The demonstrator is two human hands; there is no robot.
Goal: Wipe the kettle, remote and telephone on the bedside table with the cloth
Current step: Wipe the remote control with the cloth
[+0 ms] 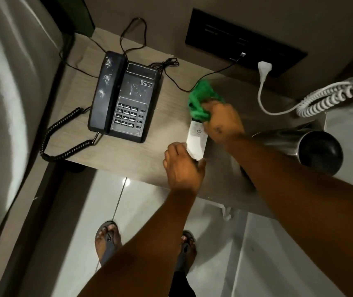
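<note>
Remote (pixel 196 140) lies flat on the table (pixel 150 155), roughly frame centre, long axis running 12 to 6. Left hand (pixel 183 167) grips its near end at 6 o'clock, fingers on the left edge and thumb on the right. Right hand (pixel 222 121) is clenched around the green cloth (pixel 201 99), pressing it on the remote's far end at 12 o'clock. Hand and cloth look motion-blurred. Telephone (pixel 124 99) sits at 9 o'clock from the remote, well apart, handset in its cradle with pale smudges on it; coiled black cord trails off toward 8 o'clock. Kettle (pixel 312 148), metal with a dark lid, sits at 3 o'clock from the remote, partly behind the right forearm. White plug (pixel 264 68) is in the dark wall panel (pixel 244 41) at 1 o'clock, white coiled cord running right. Bed (pixel 6 103) fills the left edge.
</note>
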